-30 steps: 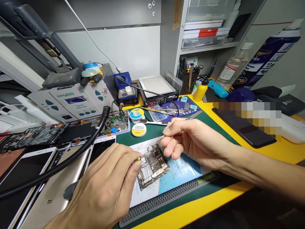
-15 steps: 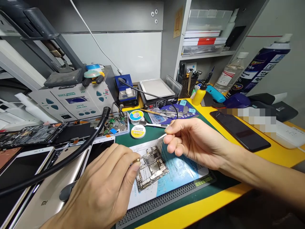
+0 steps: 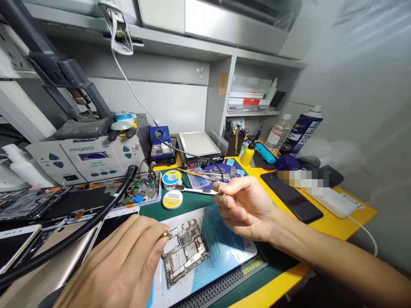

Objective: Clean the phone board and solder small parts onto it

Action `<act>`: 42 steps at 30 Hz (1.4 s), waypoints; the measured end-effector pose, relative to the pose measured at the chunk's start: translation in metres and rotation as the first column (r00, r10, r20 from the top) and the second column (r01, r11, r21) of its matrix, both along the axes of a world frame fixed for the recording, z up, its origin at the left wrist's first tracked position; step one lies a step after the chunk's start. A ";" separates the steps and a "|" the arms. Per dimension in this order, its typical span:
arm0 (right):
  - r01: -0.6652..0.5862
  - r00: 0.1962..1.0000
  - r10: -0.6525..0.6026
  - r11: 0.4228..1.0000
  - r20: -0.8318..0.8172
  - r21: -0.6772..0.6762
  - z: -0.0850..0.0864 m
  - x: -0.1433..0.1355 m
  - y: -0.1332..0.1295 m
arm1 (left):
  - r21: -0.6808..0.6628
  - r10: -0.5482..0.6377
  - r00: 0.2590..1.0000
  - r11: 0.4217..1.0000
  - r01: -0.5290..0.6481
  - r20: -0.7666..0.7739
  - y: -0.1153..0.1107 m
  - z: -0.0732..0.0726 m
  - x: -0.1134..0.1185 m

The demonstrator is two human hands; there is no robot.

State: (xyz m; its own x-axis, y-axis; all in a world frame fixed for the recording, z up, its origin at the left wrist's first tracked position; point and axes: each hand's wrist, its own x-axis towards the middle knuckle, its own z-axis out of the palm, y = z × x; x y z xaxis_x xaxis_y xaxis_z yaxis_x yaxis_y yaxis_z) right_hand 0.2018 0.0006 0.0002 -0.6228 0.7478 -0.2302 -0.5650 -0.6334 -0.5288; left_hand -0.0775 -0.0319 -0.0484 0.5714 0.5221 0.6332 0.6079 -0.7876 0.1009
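Observation:
A bare phone circuit board [image 3: 186, 252] lies on a blue and white sheet [image 3: 224, 244] over the green mat. My left hand [image 3: 122, 261] pinches a small brass-coloured tool with a thin tip at the board's upper left corner; most of the tool is hidden by the fingers. Above the sheet, to the right of the board, my right hand [image 3: 244, 205] is closed with thumb and forefinger together on a thin pale object. Only a short end of that object shows, too little to identify it.
At the left stand a hot-air station [image 3: 93, 158] and a black hose [image 3: 96, 222] crossing several phones. Behind the board are a solder spool [image 3: 171, 179], a round tin [image 3: 172, 199], a brush [image 3: 199, 191] and a heating plate [image 3: 199, 145]. A black phone [image 3: 292, 196] lies right.
The view has tilted up and shifted, showing more shelf and wall. My right hand has turned, its fingers curled closer around the thin object. My left hand still holds its tool by the board.

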 end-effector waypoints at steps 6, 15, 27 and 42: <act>-0.011 1.000 0.011 1.000 -0.025 0.020 -0.008 0.003 0.003 | 0.124 0.046 0.998 0.992 -0.040 -0.044 0.001 -0.012 -0.006; 0.017 1.000 -0.019 0.998 0.016 0.063 -0.010 0.002 0.003 | 0.168 0.097 0.991 0.983 -0.081 -0.088 -0.003 -0.016 -0.010; 0.106 0.947 -0.197 0.937 0.254 0.333 0.001 -0.025 -0.024 | -0.401 0.140 0.953 0.916 -0.021 0.270 -0.015 0.051 0.007; 0.021 0.851 -0.316 0.818 0.419 0.575 0.012 0.004 -0.017 | -0.376 0.021 0.969 0.923 0.076 0.245 -0.007 0.065 0.042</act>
